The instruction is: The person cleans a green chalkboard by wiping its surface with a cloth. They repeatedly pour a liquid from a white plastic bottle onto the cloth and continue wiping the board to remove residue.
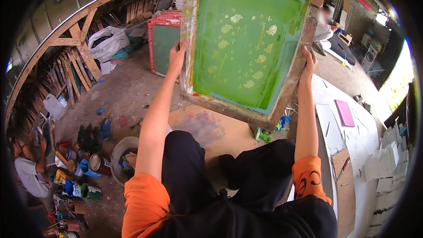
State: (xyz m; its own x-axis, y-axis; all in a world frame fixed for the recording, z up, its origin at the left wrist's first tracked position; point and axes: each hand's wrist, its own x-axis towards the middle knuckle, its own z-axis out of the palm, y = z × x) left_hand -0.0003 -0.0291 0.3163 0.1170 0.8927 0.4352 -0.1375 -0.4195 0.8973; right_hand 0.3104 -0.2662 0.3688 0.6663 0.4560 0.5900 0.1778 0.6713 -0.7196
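I hold a wooden-framed printing screen up in front of me, its green mesh dotted with pale yellowish marks. My left hand grips the frame's left rail. My right hand grips the right rail. The screen is tilted, its lower edge toward my knees. Below it lies a wooden board smeared with faded paint, beside my black trousers.
More framed screens lean at the back left. Paint cans and a round basin stand on the floor at lower left, near a seated person. A white table with a pink sheet and stacked white blocks lies to the right.
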